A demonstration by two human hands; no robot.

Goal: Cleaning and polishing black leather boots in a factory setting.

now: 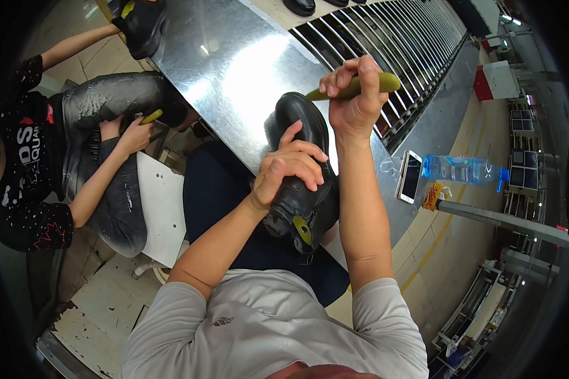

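- Worktop (pixel 234 69) of shiny sheet metal runs across the scene, with a bed of metal rollers (pixel 411 44) along its far side; beyond lie a pale tiled floor and factory racks.
- One clear plastic bottle (pixel 461 169) with a blue cap lies on its side on the worktop edge; what it holds cannot be told. One phone (pixel 410 176) lies just beside it.
- One black boot (pixel 303 183) rests against the near worktop edge, over the person's lap.
- Left hand (pixel 289 169) is closed over the boot's upper, pressing on it.
- Right hand (pixel 355 95) is clamped on a yellow-green tool handle (pixel 385 82) above the boot.
- A co-worker's hand (pixel 133 136) at the left grips a similar yellow-green tool; another dark shoe (pixel 142 25) sits near them.
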